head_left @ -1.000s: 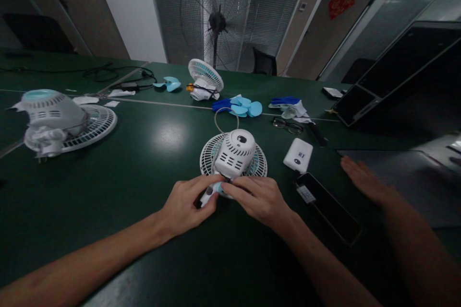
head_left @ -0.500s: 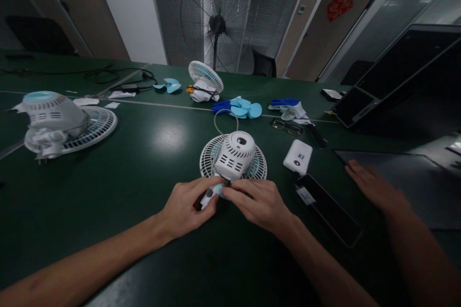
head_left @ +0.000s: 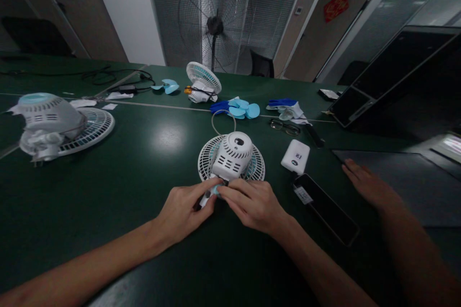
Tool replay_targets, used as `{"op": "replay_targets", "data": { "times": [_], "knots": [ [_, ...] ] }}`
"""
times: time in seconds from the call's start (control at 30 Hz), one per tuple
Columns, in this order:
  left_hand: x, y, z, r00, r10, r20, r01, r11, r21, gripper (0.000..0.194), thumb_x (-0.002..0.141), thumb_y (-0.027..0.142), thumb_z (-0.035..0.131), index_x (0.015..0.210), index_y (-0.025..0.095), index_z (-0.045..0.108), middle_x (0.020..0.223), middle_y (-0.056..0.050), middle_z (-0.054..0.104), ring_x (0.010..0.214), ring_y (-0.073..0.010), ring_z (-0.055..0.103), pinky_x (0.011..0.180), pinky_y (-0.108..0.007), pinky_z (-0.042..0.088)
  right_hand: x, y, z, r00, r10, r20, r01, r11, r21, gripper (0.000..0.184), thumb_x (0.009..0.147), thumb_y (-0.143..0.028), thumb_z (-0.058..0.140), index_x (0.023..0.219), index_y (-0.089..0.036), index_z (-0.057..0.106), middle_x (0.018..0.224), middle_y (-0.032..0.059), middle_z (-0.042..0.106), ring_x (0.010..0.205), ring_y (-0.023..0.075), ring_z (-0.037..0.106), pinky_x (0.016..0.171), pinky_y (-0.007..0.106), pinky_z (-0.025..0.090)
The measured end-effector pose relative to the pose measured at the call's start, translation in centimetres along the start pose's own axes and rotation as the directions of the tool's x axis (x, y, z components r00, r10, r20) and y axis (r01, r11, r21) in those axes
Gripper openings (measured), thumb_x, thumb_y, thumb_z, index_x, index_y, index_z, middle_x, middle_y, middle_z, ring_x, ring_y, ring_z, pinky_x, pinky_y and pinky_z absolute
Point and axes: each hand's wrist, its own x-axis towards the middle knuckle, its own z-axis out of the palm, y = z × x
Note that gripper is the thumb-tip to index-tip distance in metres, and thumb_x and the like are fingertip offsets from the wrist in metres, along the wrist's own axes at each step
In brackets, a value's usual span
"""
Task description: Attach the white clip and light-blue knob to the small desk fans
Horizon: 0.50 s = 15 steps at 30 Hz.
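Hands (head_left: 183,212) at rounded plastic fan (head_left: 235,154), slatted circular grille (head_left: 206,157), glossy tabletop (head_left: 154,172)

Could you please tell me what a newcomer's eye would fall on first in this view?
Probably the white fan lying grille-down near the centre of the green table, where the left hand and right hand have their fingers at a light-blue and white part on its near side. Next might come the large dark standing fan beyond the table, then another person's hand at the right.
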Motion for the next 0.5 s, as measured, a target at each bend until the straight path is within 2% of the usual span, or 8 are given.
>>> {"op": "replay_targets", "data": {
  "times": [0.07, 0.13, 0.27, 0.5],
  "knots": [
    [-0.16, 0.07, 0.0, 0.999, -0.041, 0.029, 0.041, 0.999, -0.017, 0.04, 0.104, 0.027, 0.053, 0.144, 0.023, 0.055, 0.082, 0.002, 0.075, 0.052, -0.0098, 0.061, 0.051, -0.019, 0.048, -0.06, 0.35, -0.21, 0.999, -0.041, 0.016, 0.041, 0.999, -0.022, 0.026, 0.104, -0.015, 0.054, 0.128, -0.02, 0.064, 0.102, 0.003, 0.074, 0.078, 0.0133, 0.069, 0.062, 0.028, 0.052],
    [-0.17, 0.15, -0.03, 0.998, -0.056, 0.039, 0.057, 0.998, -0.036, 0.04, 0.105, 0.028, 0.051, 0.144, 0.022, 0.055, 0.079, 0.002, 0.074, 0.051, -0.0093, 0.061, 0.05, -0.018, 0.047, 0.05, 0.52, -0.3, 0.999, -0.052, -0.018, 0.051, 0.998, -0.037, 0.025, 0.105, -0.013, 0.053, 0.126, -0.021, 0.065, 0.101, 0.0025, 0.074, 0.078, 0.0125, 0.07, 0.063, 0.027, 0.053],
    [-0.03, 0.19, -0.07, 0.999, -0.022, 0.024, 0.024, 0.997, -0.073, 0.041, 0.103, 0.027, 0.052, 0.144, 0.021, 0.057, 0.087, -0.001, 0.076, 0.053, -0.0091, 0.061, 0.051, -0.019, 0.048, 0.53, 0.33, -0.46, 0.994, -0.076, -0.077, 0.07, 0.995, -0.072, 0.018, 0.104, -0.013, 0.056, 0.117, -0.019, 0.067, 0.098, 0.0027, 0.074, 0.078, 0.0122, 0.07, 0.064, 0.026, 0.054],
    [0.08, 0.29, -0.21, 1.0, -0.01, -0.007, 0.01, 0.995, -0.102, 0.043, 0.102, 0.024, 0.054, 0.145, 0.021, 0.059, 0.087, -0.002, 0.077, 0.054, -0.0094, 0.062, 0.051, -0.018, 0.048, 0.76, 0.14, -0.81, 0.997, -0.073, -0.024, 0.071, 0.993, -0.093, 0.015, 0.104, -0.017, 0.057, 0.116, -0.018, 0.066, 0.099, 0.0042, 0.075, 0.078, 0.0139, 0.071, 0.062, 0.028, 0.053]
  ]
}}
